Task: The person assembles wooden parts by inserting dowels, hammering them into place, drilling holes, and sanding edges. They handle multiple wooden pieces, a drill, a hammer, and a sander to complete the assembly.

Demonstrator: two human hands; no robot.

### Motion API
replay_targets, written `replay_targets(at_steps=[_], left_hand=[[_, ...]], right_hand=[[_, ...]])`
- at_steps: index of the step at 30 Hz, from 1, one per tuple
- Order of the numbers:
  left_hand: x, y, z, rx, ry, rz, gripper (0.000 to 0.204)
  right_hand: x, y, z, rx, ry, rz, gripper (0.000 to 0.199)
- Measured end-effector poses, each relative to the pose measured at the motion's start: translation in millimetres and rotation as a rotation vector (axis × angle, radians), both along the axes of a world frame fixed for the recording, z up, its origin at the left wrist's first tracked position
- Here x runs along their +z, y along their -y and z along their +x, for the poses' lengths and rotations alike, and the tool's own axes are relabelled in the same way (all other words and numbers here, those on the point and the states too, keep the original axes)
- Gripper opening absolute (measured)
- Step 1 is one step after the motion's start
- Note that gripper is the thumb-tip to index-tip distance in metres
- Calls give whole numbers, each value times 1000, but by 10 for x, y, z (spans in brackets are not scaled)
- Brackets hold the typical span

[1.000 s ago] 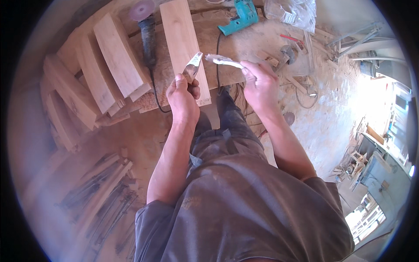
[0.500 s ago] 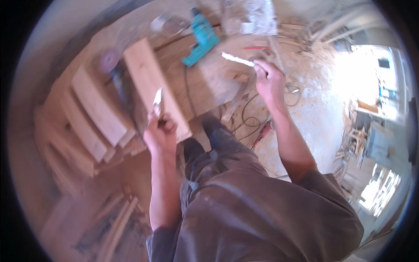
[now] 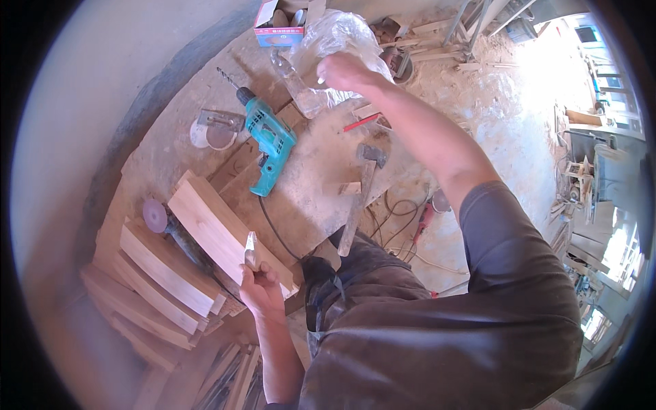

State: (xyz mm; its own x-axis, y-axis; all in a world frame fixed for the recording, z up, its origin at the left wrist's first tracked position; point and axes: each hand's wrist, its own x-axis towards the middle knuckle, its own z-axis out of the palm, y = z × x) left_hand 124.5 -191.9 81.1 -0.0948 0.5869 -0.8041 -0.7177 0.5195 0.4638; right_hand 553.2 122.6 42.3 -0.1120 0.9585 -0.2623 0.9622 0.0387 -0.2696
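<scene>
My left hand (image 3: 262, 290) is closed round a small, narrow thing with a shiny, whitish pointed tip (image 3: 251, 243), held upright above the pale curved board (image 3: 212, 225). At the far side, my right hand (image 3: 342, 72) is a closed fist over the clear plastic bag (image 3: 355, 37). A bit of white shows below its fingers; what it grips is mostly hidden. Left of the bag lies a clear plastic bottle (image 3: 290, 74). Between my hands a teal power drill (image 3: 268, 140) rests on the dusty bench.
A hammer (image 3: 362, 195) lies near my legs, beside a red pencil-like stick (image 3: 361, 123). An angle grinder (image 3: 184, 239) sits among curved boards (image 3: 164, 270) at left. An open box (image 3: 280, 31) stands at the back. Cables (image 3: 403, 215) trail on the floor.
My right hand has moved away and left, from holding a long white strip in the air to the plastic bag. My left hand still holds its thing; the view has shifted, bringing box and hammer into sight.
</scene>
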Motion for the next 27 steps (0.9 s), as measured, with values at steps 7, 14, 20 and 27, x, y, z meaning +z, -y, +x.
replay_targets(at_steps=[7, 14, 20, 27], left_hand=[[145, -191, 265, -7, -59, -36, 30], [242, -418, 553, -1, -61, -51, 32], [251, -714, 704, -55, -67, -27, 33], [216, -1272, 1131, -53, 22, -2, 31]], right_hand=[[158, -47, -74, 115, 215, -29, 23], [269, -163, -123, 191, 352, -97, 26], [527, 26, 312, -197, 179, -58, 21], [494, 473, 818, -694, -579, -24, 27]])
